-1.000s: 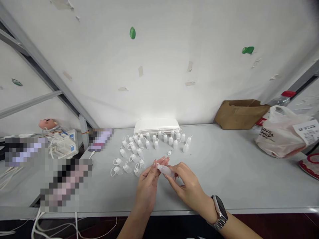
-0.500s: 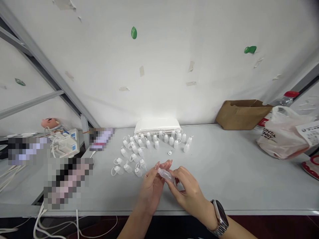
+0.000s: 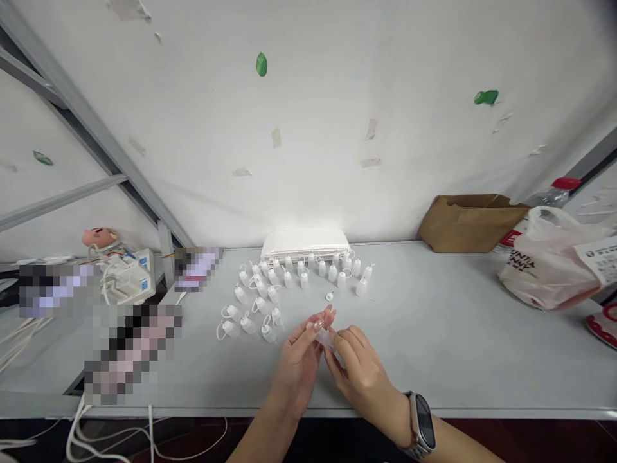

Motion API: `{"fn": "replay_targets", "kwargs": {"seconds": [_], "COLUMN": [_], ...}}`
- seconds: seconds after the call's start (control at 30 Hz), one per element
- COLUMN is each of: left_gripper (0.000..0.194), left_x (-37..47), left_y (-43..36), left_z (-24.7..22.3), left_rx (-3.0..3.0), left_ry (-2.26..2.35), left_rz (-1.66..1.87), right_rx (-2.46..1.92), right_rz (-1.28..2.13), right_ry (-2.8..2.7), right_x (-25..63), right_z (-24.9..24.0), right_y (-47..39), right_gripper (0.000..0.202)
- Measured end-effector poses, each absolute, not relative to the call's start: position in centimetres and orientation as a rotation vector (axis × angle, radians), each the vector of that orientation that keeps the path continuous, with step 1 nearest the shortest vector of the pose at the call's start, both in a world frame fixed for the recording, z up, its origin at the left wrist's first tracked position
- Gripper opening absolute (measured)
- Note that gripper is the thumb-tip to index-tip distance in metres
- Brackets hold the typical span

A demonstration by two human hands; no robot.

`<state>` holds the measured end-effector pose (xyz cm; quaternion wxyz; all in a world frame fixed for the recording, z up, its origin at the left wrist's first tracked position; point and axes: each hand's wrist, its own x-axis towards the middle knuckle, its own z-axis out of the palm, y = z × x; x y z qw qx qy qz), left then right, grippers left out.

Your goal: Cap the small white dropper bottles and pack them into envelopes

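A small translucent squeeze bottle [image 3: 325,339] is held tilted between my hands above the front of the table. My left hand [image 3: 296,363] closes on its neck end, with the thumb across the top, so the mouth is hidden. Around the bottle's lower body, the fingers of my right hand [image 3: 361,370] are closed. Just beyond my fingertips a loose white cap [image 3: 329,296] lies on the table. Several similar bottles with white looped caps [image 3: 272,294] stand in a cluster to the left and behind it.
A white flat stack [image 3: 306,243] rests against the wall behind the bottles. On the right are a brown paper bag [image 3: 470,225], a plastic bag [image 3: 544,270] and a red-capped bottle [image 3: 554,193]. Cables [image 3: 110,437] and a white device [image 3: 132,280] are on the left.
My left thumb has moved over the bottle's neck end, covering more of it. My right hand has stayed on the bottle's body, its wrist turned slightly.
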<state>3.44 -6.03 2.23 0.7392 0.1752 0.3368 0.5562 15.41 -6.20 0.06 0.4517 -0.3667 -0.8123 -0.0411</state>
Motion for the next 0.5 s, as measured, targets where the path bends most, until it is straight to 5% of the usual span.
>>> {"fn": "replay_targets", "kwargs": {"seconds": [0.17,0.4,0.5], "left_gripper": [0.013,0.021,0.018], "left_x": [3.4,3.2,2.7], "left_y": [-6.0,-5.7,-5.4], "left_z": [2.5,2.5,2.5], "left_rx": [0.434,0.551,0.557], "left_ry": [0.743,0.796,0.811], "left_rz": [1.221,1.199,1.177], "right_rx": [-0.953,-1.008,-0.804], "right_rz": [0.246,1.670,1.947], "right_ry": [-1.861,-1.161,-0.911], "right_x": [15.1,15.1,15.0], "right_z": [-0.2,2.2,2.6], "right_y": [-6.4,-5.3,-5.0], "right_gripper": [0.013,0.026,0.033]}}
